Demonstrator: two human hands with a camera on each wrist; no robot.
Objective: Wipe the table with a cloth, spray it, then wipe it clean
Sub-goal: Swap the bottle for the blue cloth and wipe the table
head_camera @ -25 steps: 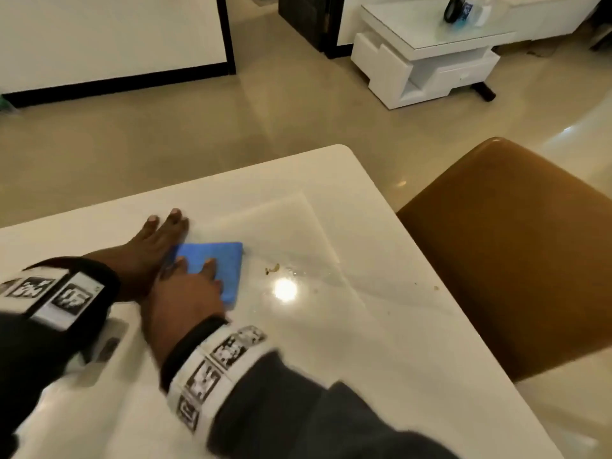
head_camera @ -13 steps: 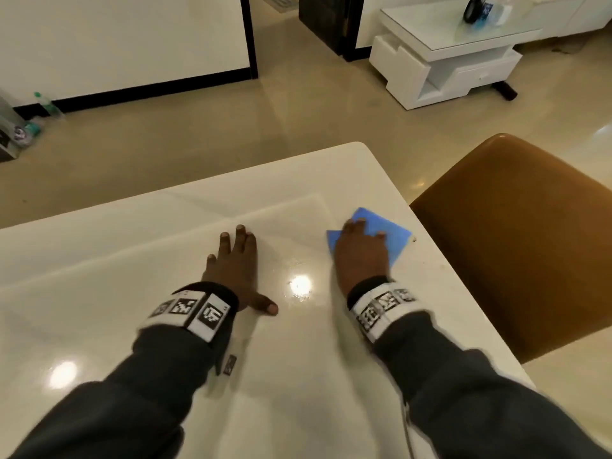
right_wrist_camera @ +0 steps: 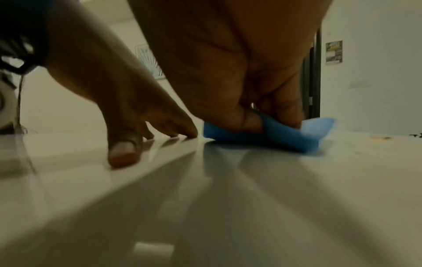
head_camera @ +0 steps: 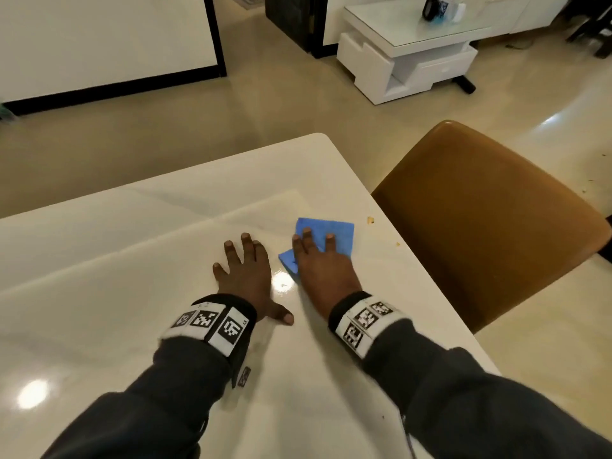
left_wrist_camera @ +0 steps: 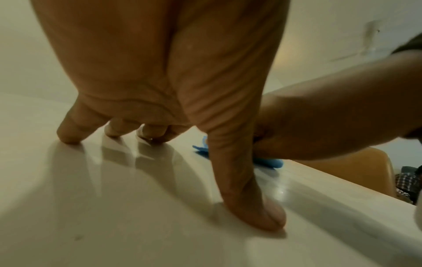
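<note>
A blue cloth (head_camera: 334, 233) lies on the glossy white table (head_camera: 132, 260) near its right edge. My right hand (head_camera: 318, 266) presses down on the cloth, fingers lying straight over it; in the right wrist view the cloth (right_wrist_camera: 285, 139) bunches up between the thumb and the fingers. Just left of it, my left hand (head_camera: 261, 279) rests flat on the bare tabletop with fingers spread and thumb out, holding nothing. The left wrist view shows its fingertips (left_wrist_camera: 68, 139) on the surface and the cloth (left_wrist_camera: 269, 162) beyond the thumb. No spray bottle is in view.
Small crumbs (head_camera: 371, 220) lie on the table between the cloth and the right edge. A brown chair (head_camera: 480, 220) stands close against that edge. A low white table (head_camera: 407, 38) with small items stands across the floor.
My right hand slid the cloth from beside the left hand out to the right edge, then back a little to the left. The left hand stays flat on the table.
</note>
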